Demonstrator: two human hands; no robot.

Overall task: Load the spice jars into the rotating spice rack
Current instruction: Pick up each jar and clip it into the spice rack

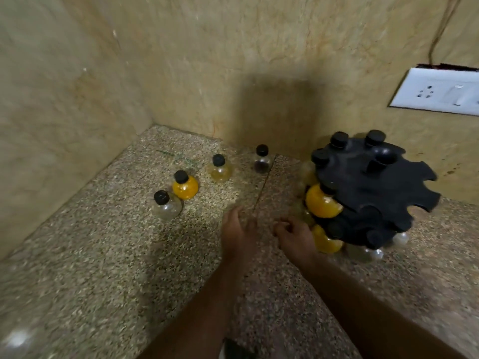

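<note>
A black two-tier rotating spice rack point(375, 187) stands at the right of the speckled counter point(103, 255). Several round black-capped jars hang in its slots, among them an orange-filled jar point(322, 202). Several loose jars stand to its left: a clear one point(166, 206), an orange one point(184, 186), a pale yellow one point(220, 168) and a dark one point(262, 159). My left hand point(237, 234) hovers over the counter with fingers apart, holding nothing. My right hand point(295, 238) is beside the rack's lower tier, fingers loosely curled, with nothing visibly in it.
Beige marbled walls form a corner behind the counter. A white socket and switch plate point(438, 92) sits on the right wall, with a cable point(440, 29) running up above it. A seam point(261, 187) crosses the counter between the loose jars and the rack.
</note>
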